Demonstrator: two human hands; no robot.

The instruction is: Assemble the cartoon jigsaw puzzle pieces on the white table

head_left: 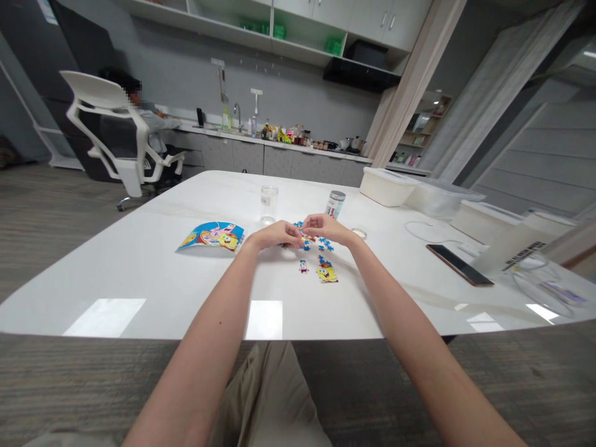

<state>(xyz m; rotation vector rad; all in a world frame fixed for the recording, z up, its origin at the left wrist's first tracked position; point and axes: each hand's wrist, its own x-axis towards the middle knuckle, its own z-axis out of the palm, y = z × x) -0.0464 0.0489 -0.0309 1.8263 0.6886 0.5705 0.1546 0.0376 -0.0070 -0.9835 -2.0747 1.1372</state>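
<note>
We look through a single camera worn on the person's head, facing forward and down over the table (321, 316). We are near enough that the lap (265, 397) shows at the bottom edge, with forearms (209, 323) rising to the left hand (279, 234) and right hand (323, 227) around mid-frame. Our wide view reaches the kitchen cabinets (279, 160) opposite, a chair (118, 133) at left and a curtain (414, 81) toward the right.

- A person (157, 122) sits in a white office chair (133, 166) at left.
- A dark flat device (459, 264) lies on the counter's (139, 273) right side.
- White lidded bins (384, 188) stand behind it.
- Green containers (279, 31) fill part of a wall shelf (307, 45).
- A faucet (238, 113) rises near the back wall (172, 68).
</note>
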